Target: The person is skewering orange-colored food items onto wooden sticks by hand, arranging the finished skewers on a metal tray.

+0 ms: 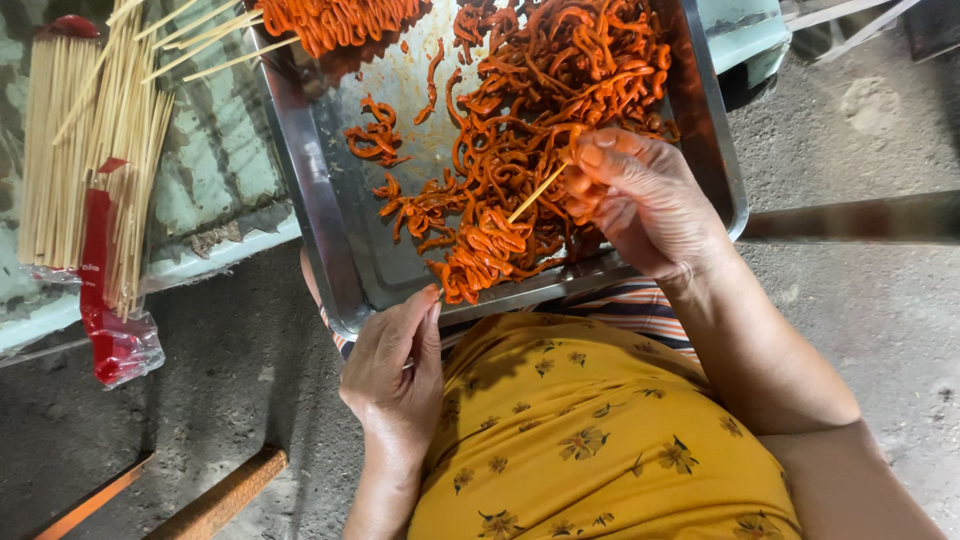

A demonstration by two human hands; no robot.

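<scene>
- My right hand is pinched around a thin pale bamboo skewer, thumb on top and the fingers curled under it, right over the near part of the tray.
- The skewer's long axis runs on a slant, from my fingertips down and to my left, and its free end pokes into the heap of orange-red, sauce-coated curly meat strips.
- The strips lie directly under and to the left of that hand, touching the skewer's tip; my right hand is by far the nearer one to them.
- My left hand rests at the near rim of the tray, fingers together and bent over the edge, the fingertips just beside the closest strips. It holds no skewer; I cannot tell whether it grips the rim or only rests on it.
- The shallow rectangular stainless-steel tray sits partly on my lap, against my yellow flowered top. Its right half is piled with strips; its left half is mostly bare metal smeared with orange sauce and a few stray curls.
- At the tray's far left corner lies a batch of strips already on skewers, their sticks pointing left.
- Well off to my left, a bundle of unused pale bamboo skewers in a clear-and-red plastic wrapper lies on a worn pale green surface.
</scene>
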